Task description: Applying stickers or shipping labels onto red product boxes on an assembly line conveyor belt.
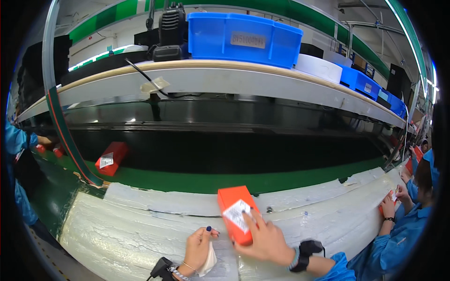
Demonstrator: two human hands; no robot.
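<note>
A red box [228,196] with a white printed label [236,216] stands on the work surface in front of me. My right hand [265,239] lies over its near end, fingers on the label and thumb along the side, gripping it. Just left of the box, my left hand [199,250] is closed with the fingers drawn in. A crumpled white piece [209,260], paper or cloth, shows at its palm. Both wrists wear bands with a black module.
Beyond the film-covered bench [140,225] runs a green conveyor belt [187,181], bearing another labelled red box [112,158]. A shelf [215,77] above holds a blue bin [243,40] and a walkie-talkie [172,25]. A co-worker [389,234] handles a red box at right; another person's arm [21,140] is at left.
</note>
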